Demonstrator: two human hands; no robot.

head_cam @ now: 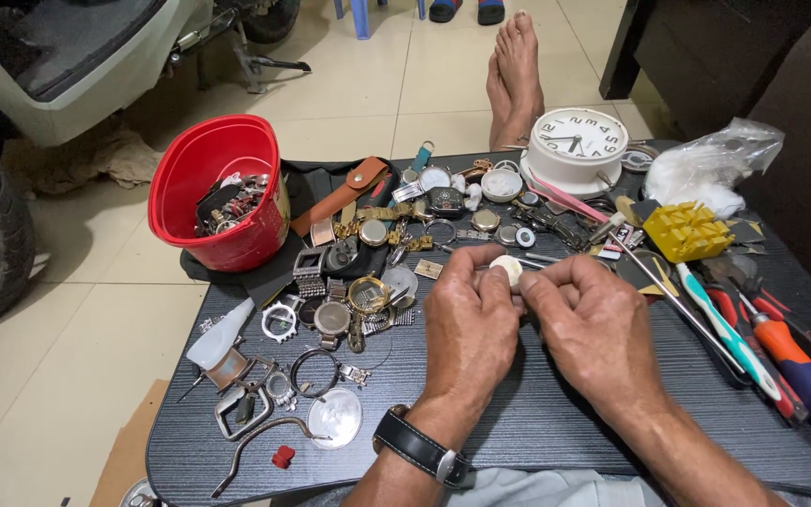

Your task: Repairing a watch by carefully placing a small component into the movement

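Observation:
My left hand (469, 324) and my right hand (593, 324) meet over the middle of a dark low table (537, 413). Between their fingertips they pinch a small round white piece (509, 269), held just above the tabletop. A black-strapped wristwatch (421, 447) sits on my left wrist. Right past my fingers lie loose watch cases, dials and bracelets (368, 272), spread over the table's left and far parts. Whether the right hand also holds a thin tool is hidden by the fingers.
A red bucket (222, 188) of watch parts stands at the far left. A white alarm clock (576, 145), a yellow plastic block (687, 230) and a plastic bag (711, 164) sit at the back right. Screwdrivers and pliers (790, 357) lie along the right edge. Bare feet (515, 80) rest beyond the table.

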